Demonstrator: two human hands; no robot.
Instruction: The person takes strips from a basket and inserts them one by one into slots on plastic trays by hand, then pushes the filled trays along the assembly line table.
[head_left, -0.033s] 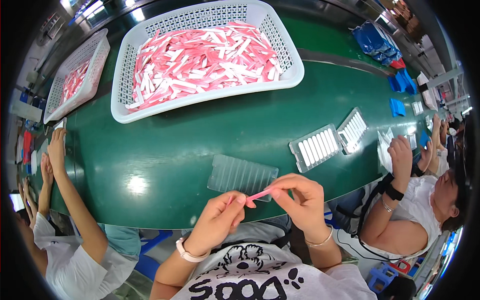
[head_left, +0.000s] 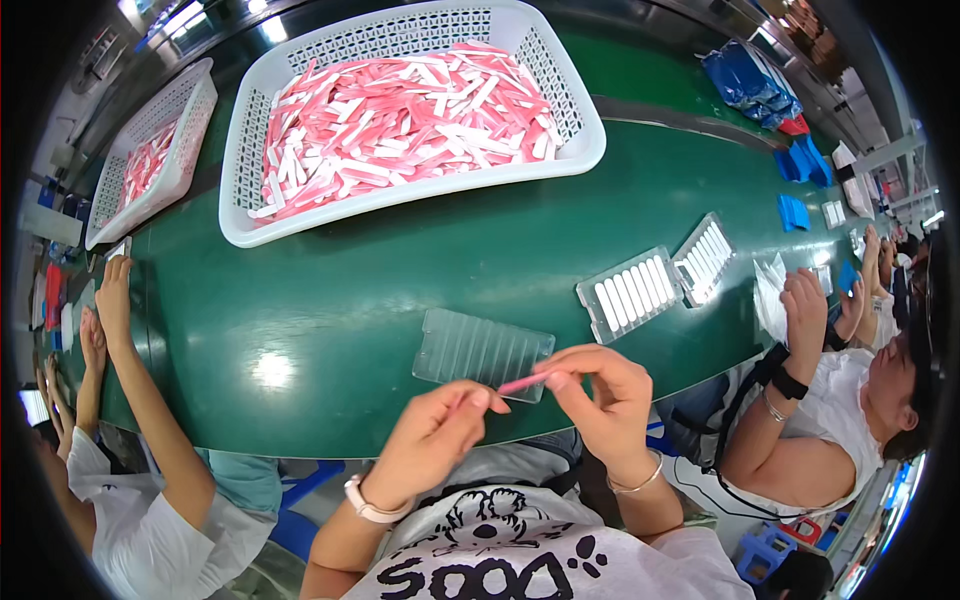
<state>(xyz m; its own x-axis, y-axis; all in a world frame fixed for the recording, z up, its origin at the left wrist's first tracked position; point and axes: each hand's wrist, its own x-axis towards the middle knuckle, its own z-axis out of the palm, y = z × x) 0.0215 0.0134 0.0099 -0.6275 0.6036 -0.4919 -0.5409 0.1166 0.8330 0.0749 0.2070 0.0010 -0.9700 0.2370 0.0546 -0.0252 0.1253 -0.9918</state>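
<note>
The left hand [head_left: 436, 436] and the right hand [head_left: 604, 398] are positioned at the lower centre of the frame, near the front edge of the green counter [head_left: 330, 330]. Both hands are closed to a pinch between thumb and forefinger on one narrow pink strip [head_left: 522, 383]: the left hand grips its left end, the right hand its right end. The strip slopes slightly upward to the right and overlaps, in view, the lower edge of a clear ribbed tray [head_left: 470, 345]. Contact between strip and tray cannot be determined. Right of centre, two clear trays [head_left: 588, 302] containing rows of white strips lie at differing angles, end to end. A large white perforated basket [head_left: 244, 150], filled with loose pink-and-white pieces [head_left: 400, 120], occupies the upper centre. A similar smaller-looking basket [head_left: 197, 145] stands at upper left.
</note>
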